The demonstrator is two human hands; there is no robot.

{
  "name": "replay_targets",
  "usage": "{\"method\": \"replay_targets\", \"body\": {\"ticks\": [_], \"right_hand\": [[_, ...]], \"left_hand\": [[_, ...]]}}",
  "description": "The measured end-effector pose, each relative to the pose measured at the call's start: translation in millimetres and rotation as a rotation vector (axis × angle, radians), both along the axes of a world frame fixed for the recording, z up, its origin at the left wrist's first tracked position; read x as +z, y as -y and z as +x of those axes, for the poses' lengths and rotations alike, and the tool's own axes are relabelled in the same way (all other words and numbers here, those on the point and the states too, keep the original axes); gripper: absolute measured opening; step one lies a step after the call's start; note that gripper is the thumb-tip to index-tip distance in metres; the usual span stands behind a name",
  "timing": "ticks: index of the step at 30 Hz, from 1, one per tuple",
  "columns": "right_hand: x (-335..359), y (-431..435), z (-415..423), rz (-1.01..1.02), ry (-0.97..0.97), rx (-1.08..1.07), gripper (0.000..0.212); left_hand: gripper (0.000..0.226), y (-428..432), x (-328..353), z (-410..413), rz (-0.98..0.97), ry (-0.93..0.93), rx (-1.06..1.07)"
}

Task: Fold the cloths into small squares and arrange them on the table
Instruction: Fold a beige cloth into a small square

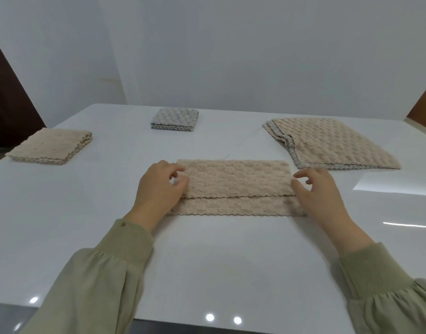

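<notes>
beige cloth [236,184] mid-table, folded over, top layer stopping short of the near edge | left hand [159,191] pinches its left end, fingers curled | right hand [320,191] loose-fingered, thumb touching the right end | folded beige square [50,147] far left | grey folded square [174,118] at back | unfolded stack [332,143] right | white table [207,261] underneath

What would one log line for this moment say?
beige cloth: half-folded; left hand: pinches its left end; right hand: at its right end
</notes>
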State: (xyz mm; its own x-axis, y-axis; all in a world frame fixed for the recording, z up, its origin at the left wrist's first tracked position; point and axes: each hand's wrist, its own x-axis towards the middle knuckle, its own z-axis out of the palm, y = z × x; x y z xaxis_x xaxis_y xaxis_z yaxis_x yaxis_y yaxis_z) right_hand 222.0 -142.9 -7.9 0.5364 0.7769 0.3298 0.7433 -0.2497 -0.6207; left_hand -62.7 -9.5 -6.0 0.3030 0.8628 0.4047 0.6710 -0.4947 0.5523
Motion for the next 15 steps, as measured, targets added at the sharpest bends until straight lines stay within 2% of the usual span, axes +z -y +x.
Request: {"method": "replay_targets", "body": {"ticks": [4, 6, 11, 13, 15], "right_hand": [[-6, 1, 2, -0.154, 0.072, 0.077, 0.029], [-7, -1, 5, -0.213, 0.136, 0.096, 0.032], [-10, -15, 7, -0.159, 0.242, 0.047, 0.025], [-9, -19, 8, -0.105, 0.265, 0.028, 0.022], [-9, -18, 10, 0.032, 0.300, -0.001, 0.016]], "left_hand": [[0.032, 1, -3, 2, -0.046, -0.227, -0.275], [0.029, 1, -4, 2, -0.044, -0.235, -0.270], [0.023, 3, -6, 7, 0.037, -0.223, -0.201], [0.020, 3, -8, 9, 0.058, -0.176, -0.165], [0.016, 3, -7, 9, 0.106, -0.126, -0.123]]}}
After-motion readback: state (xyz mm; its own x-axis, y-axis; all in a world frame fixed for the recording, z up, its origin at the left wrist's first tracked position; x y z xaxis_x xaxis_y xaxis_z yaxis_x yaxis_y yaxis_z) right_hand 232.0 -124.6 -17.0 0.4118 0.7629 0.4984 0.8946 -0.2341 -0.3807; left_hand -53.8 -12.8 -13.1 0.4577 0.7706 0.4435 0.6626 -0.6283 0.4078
